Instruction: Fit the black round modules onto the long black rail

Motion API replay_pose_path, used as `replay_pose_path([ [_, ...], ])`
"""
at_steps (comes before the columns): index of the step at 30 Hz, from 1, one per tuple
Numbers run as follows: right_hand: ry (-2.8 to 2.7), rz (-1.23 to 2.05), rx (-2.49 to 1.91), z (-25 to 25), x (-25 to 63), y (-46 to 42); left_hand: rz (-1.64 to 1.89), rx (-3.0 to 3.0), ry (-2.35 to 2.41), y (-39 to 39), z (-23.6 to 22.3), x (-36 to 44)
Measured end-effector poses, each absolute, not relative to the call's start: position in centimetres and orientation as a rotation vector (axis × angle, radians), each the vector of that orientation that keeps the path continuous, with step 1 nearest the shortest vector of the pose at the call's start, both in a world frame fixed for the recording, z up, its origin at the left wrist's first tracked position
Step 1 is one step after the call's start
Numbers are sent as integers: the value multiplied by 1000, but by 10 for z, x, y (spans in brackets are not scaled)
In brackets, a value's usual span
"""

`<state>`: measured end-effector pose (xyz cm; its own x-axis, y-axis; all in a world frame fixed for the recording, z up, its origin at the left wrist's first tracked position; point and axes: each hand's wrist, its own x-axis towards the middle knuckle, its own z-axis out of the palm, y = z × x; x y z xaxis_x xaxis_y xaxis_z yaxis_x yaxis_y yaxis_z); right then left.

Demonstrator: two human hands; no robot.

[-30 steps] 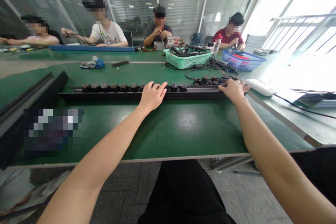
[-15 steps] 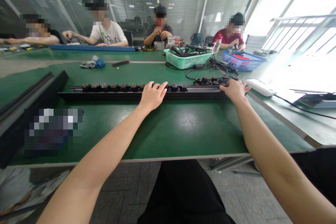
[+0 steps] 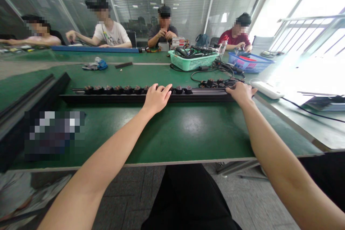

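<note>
A long black rail (image 3: 113, 97) lies across the green table (image 3: 175, 133), with a row of small dark round parts (image 3: 113, 88) seated along its top. My left hand (image 3: 156, 97) rests on the rail near its middle, fingers curled over the top edge. At the rail's right end my right hand (image 3: 241, 92) grips it, fingers bent over the far side. A loose cluster of the same dark parts (image 3: 215, 82) sits just behind the right end.
Black rails (image 3: 29, 104) are stacked at the left. A green basket of cables (image 3: 192, 61), a blue tray (image 3: 249, 63), a white power strip (image 3: 266, 90) and a black cable lie beyond. Several people sit at the far side.
My right hand has shifted slightly left along the rail's end. The left hand and the rail stay where they were.
</note>
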<state>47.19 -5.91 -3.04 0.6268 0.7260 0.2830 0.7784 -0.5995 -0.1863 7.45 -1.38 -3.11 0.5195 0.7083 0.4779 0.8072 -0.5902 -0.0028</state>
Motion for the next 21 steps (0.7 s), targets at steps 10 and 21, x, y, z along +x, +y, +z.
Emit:
replay_pose_path([
  [10, -1249, -244, -2571, -24, 469, -64, -624, -2518, -1269, -14, -32, 74],
  [21, -1222, -259, -2571, -28, 477, -62, -621, -2524, -1277, -13, -32, 74],
])
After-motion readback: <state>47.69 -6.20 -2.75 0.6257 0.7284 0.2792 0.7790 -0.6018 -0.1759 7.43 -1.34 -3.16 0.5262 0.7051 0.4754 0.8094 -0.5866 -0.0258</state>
